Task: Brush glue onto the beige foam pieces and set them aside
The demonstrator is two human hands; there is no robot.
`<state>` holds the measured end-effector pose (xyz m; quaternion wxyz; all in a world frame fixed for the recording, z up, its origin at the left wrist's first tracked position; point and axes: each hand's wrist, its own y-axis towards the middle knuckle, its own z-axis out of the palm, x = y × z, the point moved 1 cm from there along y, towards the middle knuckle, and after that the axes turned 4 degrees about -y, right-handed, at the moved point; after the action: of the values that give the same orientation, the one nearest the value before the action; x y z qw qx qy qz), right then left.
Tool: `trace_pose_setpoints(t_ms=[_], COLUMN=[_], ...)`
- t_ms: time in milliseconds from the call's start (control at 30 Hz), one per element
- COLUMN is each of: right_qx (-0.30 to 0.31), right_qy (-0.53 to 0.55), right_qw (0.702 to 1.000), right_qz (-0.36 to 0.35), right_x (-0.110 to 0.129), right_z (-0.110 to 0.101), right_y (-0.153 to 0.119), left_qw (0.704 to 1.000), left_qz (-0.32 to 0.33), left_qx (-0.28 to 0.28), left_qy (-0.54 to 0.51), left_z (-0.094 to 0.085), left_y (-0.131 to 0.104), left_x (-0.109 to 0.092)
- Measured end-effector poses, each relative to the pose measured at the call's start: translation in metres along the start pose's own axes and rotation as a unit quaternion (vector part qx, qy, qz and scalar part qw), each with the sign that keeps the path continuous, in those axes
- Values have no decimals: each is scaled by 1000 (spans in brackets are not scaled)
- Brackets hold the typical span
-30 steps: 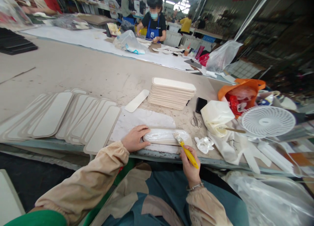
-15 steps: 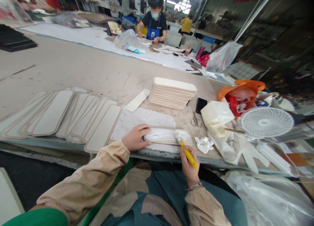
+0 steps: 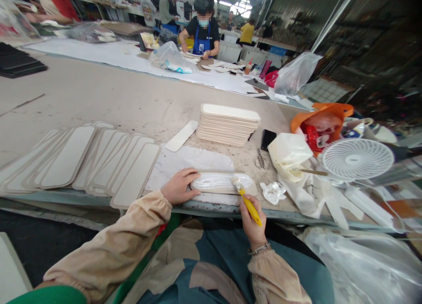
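Observation:
In front of me lies an oblong panel [image 3: 214,182] with rounded ends, its top coated in wet, glossy white stuff. My left hand [image 3: 180,186] grips its left end, with the thumb along the near edge and fingers at the far edge. A yellow-handled brush [image 3: 251,210] is closed in my right hand [image 3: 253,225]. Its bristles touch the coated surface near the right end. Under the panel is a white sheet [image 3: 194,159]. Beyond it stands a neat stack of similar panels [image 3: 227,123], with one loose panel [image 3: 181,136] beside it.
Many overlapping panels [image 3: 132,176] fan out at left along the table edge. To the right are scissors [image 3: 261,160], a black phone [image 3: 268,140], a white container [image 3: 290,152], crumpled tissue [image 3: 273,192] and a white fan [image 3: 358,159]. A co-worker [image 3: 202,33] sits across the table.
The brush has shifted very slightly left on the panel with my right hand. My left hand keeps its place on the panel. The whole view has shifted a little.

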<state>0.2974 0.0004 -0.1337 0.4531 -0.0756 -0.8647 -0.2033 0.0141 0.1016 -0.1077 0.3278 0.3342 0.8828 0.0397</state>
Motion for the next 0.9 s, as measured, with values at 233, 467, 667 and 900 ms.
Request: trace_pose_setpoints(t_ms=[233, 467, 667, 900], right_qx=[-2, -4, -1, 0], right_qy=[-19, -25, -22, -42], right_qw=[1000, 1000, 1000, 999], right_qz=[-6, -16, -17, -27], right_x=[-1, -3, -4, 0], right_z=[0, 1, 1, 1], right_y=[0, 0, 0, 1], left_qw=[1000, 1000, 1000, 1000], left_qz=[-2, 1, 1, -1], left_qx=[1, -3, 0, 3], left_qy=[0, -4, 1, 7], left_z=[1, 2, 1, 1], left_y=[-1, -1, 0, 0], left_x=[1, 2, 1, 1])
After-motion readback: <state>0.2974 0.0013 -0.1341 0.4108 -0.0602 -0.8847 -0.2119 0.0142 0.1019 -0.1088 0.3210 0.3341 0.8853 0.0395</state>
